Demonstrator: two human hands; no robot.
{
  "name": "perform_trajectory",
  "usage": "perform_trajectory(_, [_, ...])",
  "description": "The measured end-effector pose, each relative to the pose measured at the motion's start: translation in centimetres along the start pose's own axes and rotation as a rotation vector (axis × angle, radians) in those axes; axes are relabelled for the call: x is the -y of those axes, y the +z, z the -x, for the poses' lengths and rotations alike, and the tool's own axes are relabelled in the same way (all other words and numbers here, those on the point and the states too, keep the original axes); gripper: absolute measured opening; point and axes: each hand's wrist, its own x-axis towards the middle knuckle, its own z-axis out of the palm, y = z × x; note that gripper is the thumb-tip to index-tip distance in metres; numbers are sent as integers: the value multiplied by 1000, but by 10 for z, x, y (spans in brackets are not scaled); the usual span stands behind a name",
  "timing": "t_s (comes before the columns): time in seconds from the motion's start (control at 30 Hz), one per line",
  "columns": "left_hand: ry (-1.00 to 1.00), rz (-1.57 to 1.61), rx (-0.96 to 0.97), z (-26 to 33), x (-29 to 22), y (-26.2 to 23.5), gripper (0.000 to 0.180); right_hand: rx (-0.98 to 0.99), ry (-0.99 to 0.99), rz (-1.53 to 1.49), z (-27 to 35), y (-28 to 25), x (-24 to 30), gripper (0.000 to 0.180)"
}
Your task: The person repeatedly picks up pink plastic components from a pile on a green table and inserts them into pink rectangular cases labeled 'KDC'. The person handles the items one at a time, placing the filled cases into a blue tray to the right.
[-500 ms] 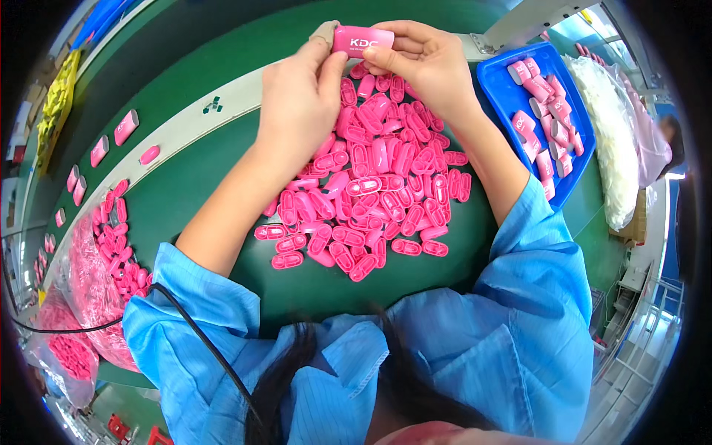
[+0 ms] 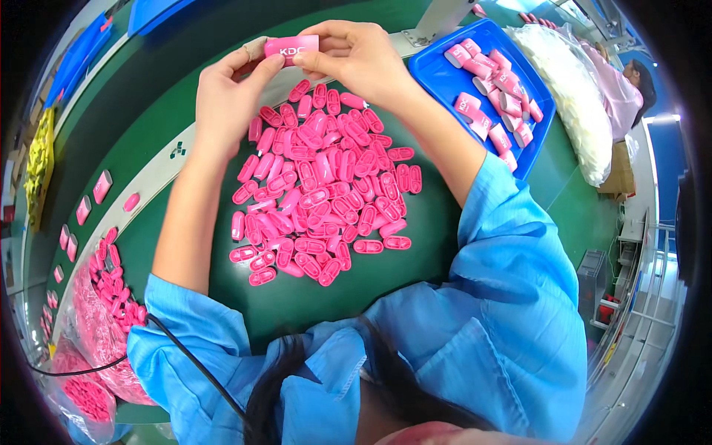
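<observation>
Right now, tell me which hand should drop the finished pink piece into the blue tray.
Probably the right hand. Both hands pinch the pink piece, but the blue tray lies on the right, close beside that wrist. The left hand would have to cross over the pile of small pink parts.

Pink case (image 2: 291, 47) with white lettering; pink shells (image 2: 319, 185) heaped on a green table (image 2: 445, 222); more pink cases fill a blue tray (image 2: 437, 70); blue sleeves (image 2: 512, 297).
</observation>
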Motion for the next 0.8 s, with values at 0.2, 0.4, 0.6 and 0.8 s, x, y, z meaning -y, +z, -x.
perform_trajectory(0.2, [-171, -167, -102, -29, 34, -41, 38, -215, -12, 856, -5, -137, -42, 32])
perform_trajectory(0.4, [-75, -246, -70, -28, 41, -45, 39, -133, -12, 680, 7, -123, -40, 28])
perform_trajectory(0.6, [-230, 185, -44, 2, 28, -45, 33, -39, -242, 725, -64, 24, -20, 37])
perform_trajectory(0.8, [-278, 299, -42, 12, 28, -49, 33, -81, -390, 622, -73, 64, -47, 25])
